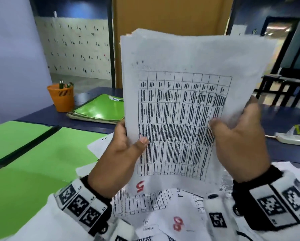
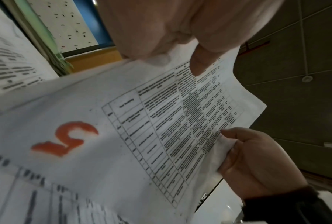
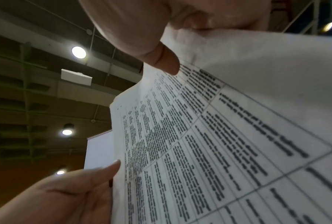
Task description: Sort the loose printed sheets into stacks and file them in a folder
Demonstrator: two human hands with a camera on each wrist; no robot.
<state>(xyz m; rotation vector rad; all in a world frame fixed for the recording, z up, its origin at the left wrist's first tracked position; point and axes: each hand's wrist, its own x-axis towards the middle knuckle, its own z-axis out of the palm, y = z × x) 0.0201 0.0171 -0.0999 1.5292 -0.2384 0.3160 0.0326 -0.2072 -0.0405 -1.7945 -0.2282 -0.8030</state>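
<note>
Printed sheets (image 1: 189,108): a bundle we hold upright at 12 o'clock, likely to square its edges.
Left hand (image 1: 118,157): pinches the bundle's left edge, thumb over the table print.
Right hand (image 1: 239,141): grips the right edge.
Loose sheets (image 1: 163,214): scattered at 6 o'clock, unsorted.
Open folder (image 1: 32,162): at 9 o'clock, awaiting our stacks.
</note>
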